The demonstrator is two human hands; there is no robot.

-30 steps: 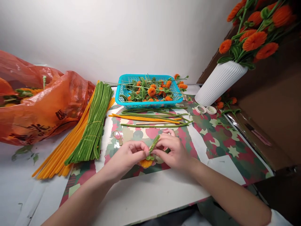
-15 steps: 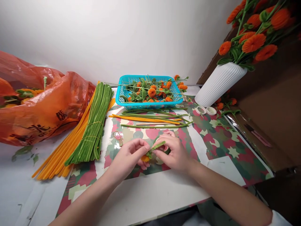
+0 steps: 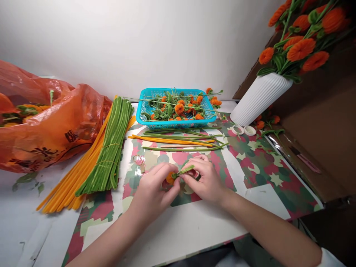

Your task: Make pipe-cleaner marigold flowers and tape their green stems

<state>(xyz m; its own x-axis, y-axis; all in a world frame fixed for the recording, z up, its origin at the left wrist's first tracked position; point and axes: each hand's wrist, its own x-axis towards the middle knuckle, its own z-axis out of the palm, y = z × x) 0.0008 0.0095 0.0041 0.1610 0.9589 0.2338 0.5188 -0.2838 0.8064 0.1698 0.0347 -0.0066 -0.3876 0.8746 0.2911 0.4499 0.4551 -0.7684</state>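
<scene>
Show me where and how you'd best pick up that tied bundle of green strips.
Probably around the middle of the green bundle, between its two ties, coming from above: the ties gather the strips there, the near end fans out, and it lies partly over yellow strips with its upper side uncovered.

Backed beyond the far edge of the surface (image 3: 194,222) by a plain white wall (image 3: 155,40), brightest near centre. Covered in camouflage-and-star patterned sheeting (image 3: 267,159); white along the left edge. Bounded beyond the right edge by a brown panel (image 3: 314,118); dark below the near right corner.
</scene>
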